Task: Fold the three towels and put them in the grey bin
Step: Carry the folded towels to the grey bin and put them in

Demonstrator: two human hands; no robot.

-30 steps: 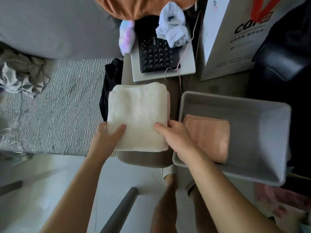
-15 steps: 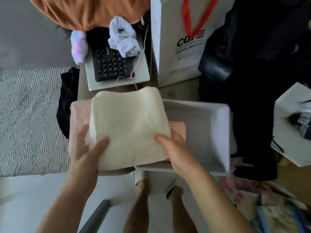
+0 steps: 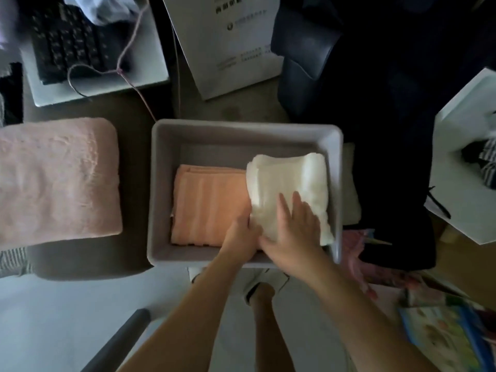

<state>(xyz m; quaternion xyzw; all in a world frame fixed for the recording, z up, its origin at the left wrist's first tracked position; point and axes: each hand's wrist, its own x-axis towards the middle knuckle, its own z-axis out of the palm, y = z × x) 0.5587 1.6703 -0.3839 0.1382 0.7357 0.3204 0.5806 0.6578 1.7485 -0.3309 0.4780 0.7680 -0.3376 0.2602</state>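
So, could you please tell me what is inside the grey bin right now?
The grey bin holds a folded orange towel and a folded white towel under both hands. The bin floor beneath them is covered.

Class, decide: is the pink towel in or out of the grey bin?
Out. The folded pink towel lies left of the grey bin, outside its rim.

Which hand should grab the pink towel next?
Probably the left hand. The pink towel lies folded outside the grey bin, on the person's left, so that hand sits nearer. The right hand rests flat on the white towel at the bin's far right side.
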